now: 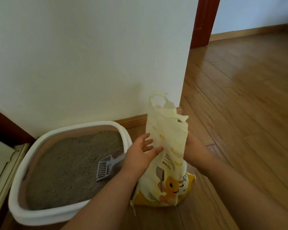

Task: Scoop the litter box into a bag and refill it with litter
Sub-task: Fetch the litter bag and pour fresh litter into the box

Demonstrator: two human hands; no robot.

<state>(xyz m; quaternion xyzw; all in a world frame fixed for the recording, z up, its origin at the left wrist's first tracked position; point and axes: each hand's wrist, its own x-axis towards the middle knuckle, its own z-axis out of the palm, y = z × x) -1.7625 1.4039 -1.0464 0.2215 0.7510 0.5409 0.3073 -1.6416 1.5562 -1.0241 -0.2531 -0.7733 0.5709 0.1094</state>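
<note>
A white litter box [23,211] stands on the floor against the wall, filled with grey litter [65,165]. A grey slotted scoop [105,169] lies in the litter near the box's right side. Right of the box a yellow-and-cream cat litter bag [168,146] stands upright with its torn top open. My left hand [142,151] touches the bag's left side with spread, straight fingers. My right hand [192,142] is at the bag's right edge, and the bag hides its fingers.
A white wall [90,55] rises directly behind the box and the bag. A dark red door frame [204,22] stands at the wall's corner. Wooden floor [239,97] stretches away to the right. A pale threshold [2,166] lies left of the box.
</note>
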